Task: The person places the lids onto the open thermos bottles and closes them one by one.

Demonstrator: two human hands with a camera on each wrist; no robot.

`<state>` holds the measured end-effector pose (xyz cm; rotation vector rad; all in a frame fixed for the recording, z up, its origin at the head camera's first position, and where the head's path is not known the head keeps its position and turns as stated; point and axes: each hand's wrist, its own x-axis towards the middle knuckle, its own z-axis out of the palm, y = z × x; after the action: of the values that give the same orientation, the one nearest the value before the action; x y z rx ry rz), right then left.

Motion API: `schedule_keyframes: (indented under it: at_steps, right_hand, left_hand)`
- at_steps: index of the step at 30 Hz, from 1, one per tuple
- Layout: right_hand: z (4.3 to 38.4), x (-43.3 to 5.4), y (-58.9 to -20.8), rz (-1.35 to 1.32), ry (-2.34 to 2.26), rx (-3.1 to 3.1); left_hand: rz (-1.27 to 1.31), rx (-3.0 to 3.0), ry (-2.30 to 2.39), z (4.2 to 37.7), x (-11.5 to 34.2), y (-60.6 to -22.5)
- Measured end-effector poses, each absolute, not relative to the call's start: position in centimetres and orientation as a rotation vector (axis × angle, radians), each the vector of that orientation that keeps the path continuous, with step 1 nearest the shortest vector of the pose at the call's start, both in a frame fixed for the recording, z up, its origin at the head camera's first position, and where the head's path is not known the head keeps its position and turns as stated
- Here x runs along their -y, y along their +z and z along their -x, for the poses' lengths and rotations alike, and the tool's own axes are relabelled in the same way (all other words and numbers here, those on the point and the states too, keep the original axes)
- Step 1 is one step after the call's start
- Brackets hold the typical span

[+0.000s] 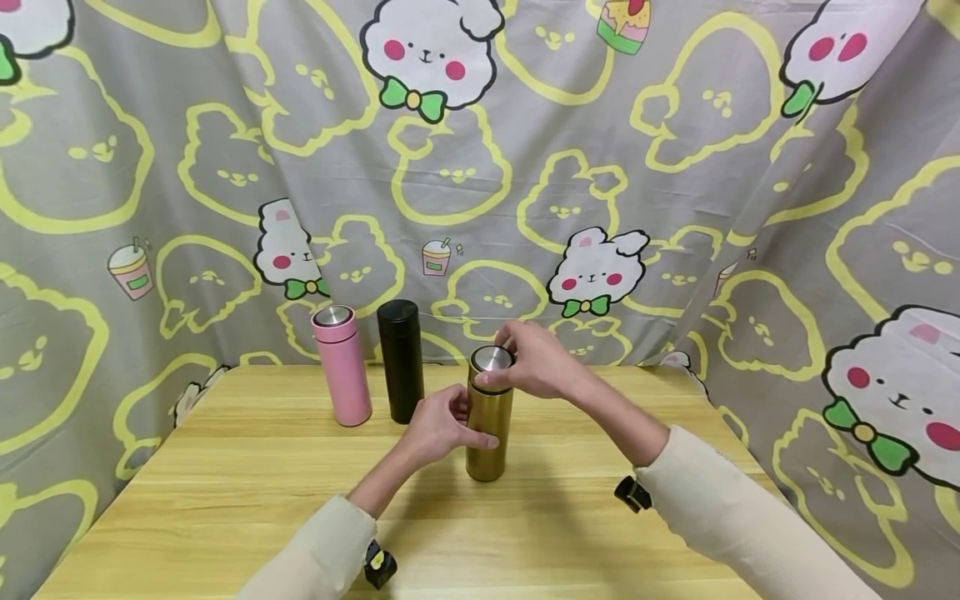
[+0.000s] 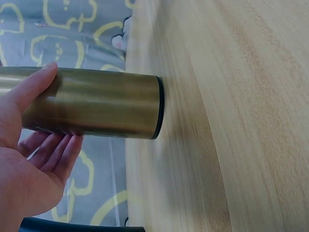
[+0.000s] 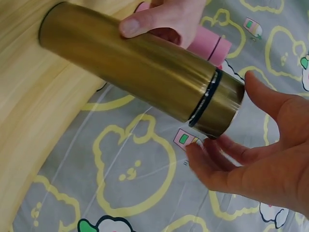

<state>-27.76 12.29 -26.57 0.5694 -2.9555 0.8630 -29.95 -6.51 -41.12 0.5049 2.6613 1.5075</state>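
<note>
A gold thermos flask (image 1: 486, 446) stands upright on the table, its lid (image 1: 492, 360) topped with a silver disc. The left hand (image 1: 442, 427) grips the flask's body at mid-height, thumb across the front and fingers behind. In the left wrist view, the black-edged base of the flask (image 2: 120, 106) meets the wood. At the top, the right hand (image 1: 542, 364) holds the lid between thumb and fingers. The right wrist view shows its thumb (image 3: 263, 94) on one side of the lid (image 3: 221, 107) and the fingertips on the other, with a dark ring just below.
A pink thermos (image 1: 345, 375) and a black thermos (image 1: 401, 362) stand upright to the left, farther back on the wooden table (image 1: 225, 492). A patterned grey curtain (image 1: 465, 183) hangs behind the table and along both sides.
</note>
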Motion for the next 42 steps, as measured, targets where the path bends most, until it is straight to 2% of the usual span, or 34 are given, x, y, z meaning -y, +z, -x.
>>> schedule_keyframes:
  at_steps: [12,22,31,42]
  right_hand:
    - [27.9,-12.7,-26.4,-0.716,1.026,2.987]
    - [27.7,-12.3,-27.1,-0.551,0.966,2.932]
    - [27.7,-12.3,-27.0,-0.526,0.956,2.958]
    - [27.9,-12.8,-26.1,-0.754,1.045,2.999]
  left_hand:
    - [-0.511,-2.649,1.507,29.9,6.5,-41.2]
    - [-0.486,-2.638,1.522,29.8,6.6,-41.3]
    - [-0.497,-2.636,1.525,29.9,6.6,-41.2]
    - [-0.499,-2.64,1.52,30.0,6.6,-41.2]
